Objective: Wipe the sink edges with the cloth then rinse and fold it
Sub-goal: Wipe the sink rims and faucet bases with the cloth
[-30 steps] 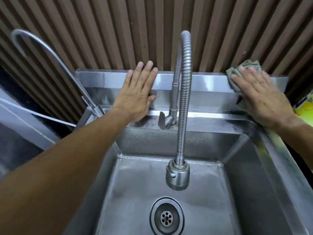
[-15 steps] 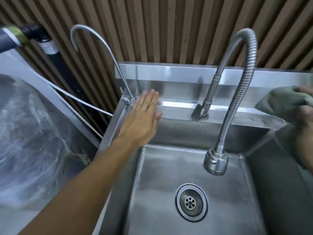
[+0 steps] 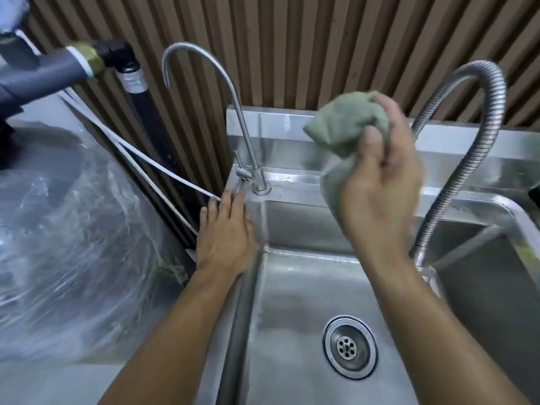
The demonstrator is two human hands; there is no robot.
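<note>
Green cloth (image 3: 347, 127) is bunched up in the right hand (image 3: 380, 194), fingers curled round it, held above the steel sink (image 3: 292, 287) w/ no contact. Left hand (image 3: 225, 232) lies flat, fingers straight, on the sink's left rim just below the thin gooseneck tap (image 3: 233, 112).

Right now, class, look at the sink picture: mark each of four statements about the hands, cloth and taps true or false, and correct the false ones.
1. The right hand grips a bunched green cloth. True.
2. The left hand holds the thin gooseneck tap. False: it lies flat on the sink's left edge, fingers straight, just short of the tap's base.
3. Water is running from the flexible hose tap. False: no water stream is visible.
4. The drain sits uncovered in the basin. True.
</note>
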